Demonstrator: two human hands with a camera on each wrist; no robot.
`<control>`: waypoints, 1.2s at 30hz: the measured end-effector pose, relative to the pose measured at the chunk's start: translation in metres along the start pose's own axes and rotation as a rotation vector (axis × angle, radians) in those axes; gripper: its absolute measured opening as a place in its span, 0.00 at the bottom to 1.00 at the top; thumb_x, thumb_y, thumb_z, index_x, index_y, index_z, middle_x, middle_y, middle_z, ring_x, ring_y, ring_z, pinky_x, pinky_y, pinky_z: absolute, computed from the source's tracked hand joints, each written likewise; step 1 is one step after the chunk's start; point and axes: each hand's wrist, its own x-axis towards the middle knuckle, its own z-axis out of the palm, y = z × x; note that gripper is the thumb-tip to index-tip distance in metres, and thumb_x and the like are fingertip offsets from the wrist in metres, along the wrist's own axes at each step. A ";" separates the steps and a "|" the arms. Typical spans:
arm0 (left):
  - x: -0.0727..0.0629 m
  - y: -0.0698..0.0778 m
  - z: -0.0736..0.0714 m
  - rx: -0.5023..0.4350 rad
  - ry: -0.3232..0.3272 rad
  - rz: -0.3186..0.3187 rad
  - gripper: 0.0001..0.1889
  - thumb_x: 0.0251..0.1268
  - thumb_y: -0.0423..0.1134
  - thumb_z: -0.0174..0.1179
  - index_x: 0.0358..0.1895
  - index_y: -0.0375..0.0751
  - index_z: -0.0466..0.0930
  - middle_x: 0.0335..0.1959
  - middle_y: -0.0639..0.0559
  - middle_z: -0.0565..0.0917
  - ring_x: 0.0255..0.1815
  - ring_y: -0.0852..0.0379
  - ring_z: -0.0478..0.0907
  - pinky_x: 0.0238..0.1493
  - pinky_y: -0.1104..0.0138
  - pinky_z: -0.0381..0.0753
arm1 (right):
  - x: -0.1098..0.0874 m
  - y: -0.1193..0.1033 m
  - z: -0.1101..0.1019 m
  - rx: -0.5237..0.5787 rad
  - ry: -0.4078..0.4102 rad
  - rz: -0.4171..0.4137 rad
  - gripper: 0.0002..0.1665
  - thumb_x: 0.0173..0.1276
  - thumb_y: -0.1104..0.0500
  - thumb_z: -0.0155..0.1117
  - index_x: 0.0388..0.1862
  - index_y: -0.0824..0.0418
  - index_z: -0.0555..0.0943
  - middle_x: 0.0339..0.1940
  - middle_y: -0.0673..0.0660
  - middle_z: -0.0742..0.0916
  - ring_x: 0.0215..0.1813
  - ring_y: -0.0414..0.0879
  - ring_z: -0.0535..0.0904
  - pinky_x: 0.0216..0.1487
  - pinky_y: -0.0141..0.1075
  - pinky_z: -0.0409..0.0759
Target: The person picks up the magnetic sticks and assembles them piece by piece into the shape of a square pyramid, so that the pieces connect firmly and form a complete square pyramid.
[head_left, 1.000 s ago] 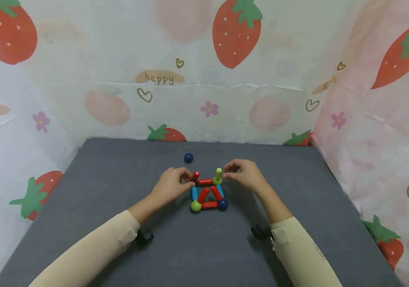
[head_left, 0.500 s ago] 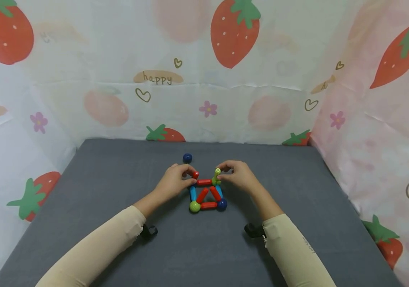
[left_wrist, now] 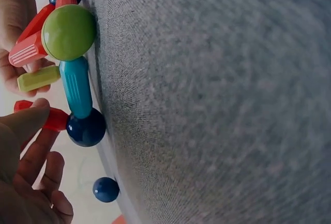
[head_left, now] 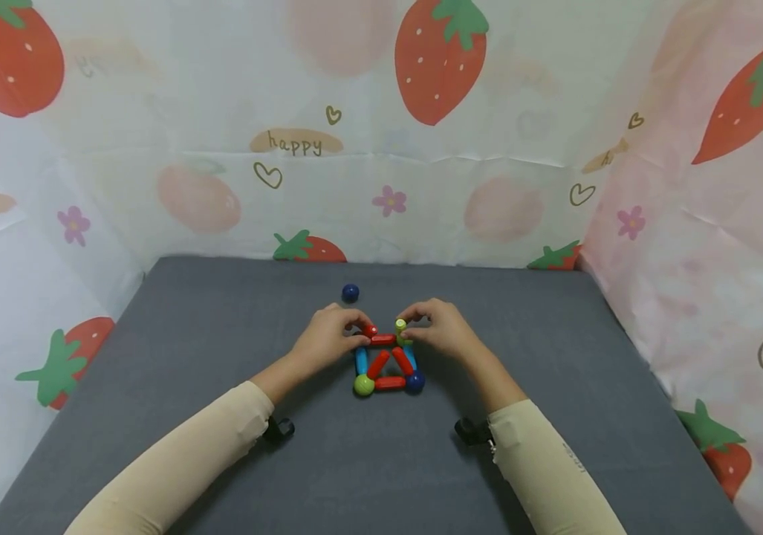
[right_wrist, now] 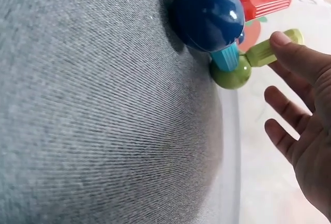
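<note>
A frame of magnetic rods and balls lies at the table's middle. My left hand (head_left: 323,338) pinches a red rod (left_wrist: 55,119) rising from the far-left blue ball (left_wrist: 86,127). Between thumb and forefinger, my right hand (head_left: 444,329) holds a yellow-green rod (right_wrist: 261,54), which stands on the far-right green ball (right_wrist: 231,74). Both rods lean inward. Nearer me are a green ball (head_left: 364,385) and a blue ball (head_left: 414,382), joined by a red rod (head_left: 391,383). Two more red rods tilt up from these balls. Blue rods (left_wrist: 76,87) form the sides.
Behind the frame, a loose dark blue ball (head_left: 351,293) lies on the grey tabletop (head_left: 368,468). Strawberry-printed cloth (head_left: 354,171) hangs around the back and sides. Both forearms come in from the front, each with a black wrist strap.
My right hand has moved left and taken hold of the yellow-green rod, which now leans left. The red rod in my left hand has tipped to the right. The loose ball stays put.
</note>
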 end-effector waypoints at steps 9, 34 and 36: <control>0.000 0.004 0.001 0.096 -0.044 0.078 0.09 0.64 0.45 0.73 0.46 0.58 0.90 0.43 0.63 0.89 0.45 0.57 0.74 0.51 0.58 0.68 | -0.006 -0.005 0.000 -0.070 -0.029 -0.078 0.11 0.64 0.54 0.77 0.46 0.47 0.90 0.47 0.48 0.86 0.56 0.56 0.80 0.55 0.48 0.78; 0.003 0.000 0.002 0.167 -0.115 0.206 0.12 0.65 0.45 0.72 0.51 0.57 0.90 0.45 0.63 0.89 0.45 0.58 0.75 0.55 0.56 0.72 | -0.014 -0.009 0.007 -0.237 -0.042 -0.297 0.13 0.64 0.58 0.77 0.47 0.47 0.90 0.47 0.46 0.90 0.54 0.46 0.78 0.60 0.51 0.74; 0.003 0.000 0.003 0.168 -0.115 0.212 0.12 0.65 0.46 0.72 0.51 0.57 0.89 0.46 0.63 0.89 0.45 0.59 0.74 0.55 0.56 0.72 | -0.014 -0.009 0.007 -0.243 -0.047 -0.293 0.13 0.65 0.57 0.77 0.47 0.46 0.90 0.47 0.46 0.90 0.54 0.46 0.78 0.62 0.52 0.72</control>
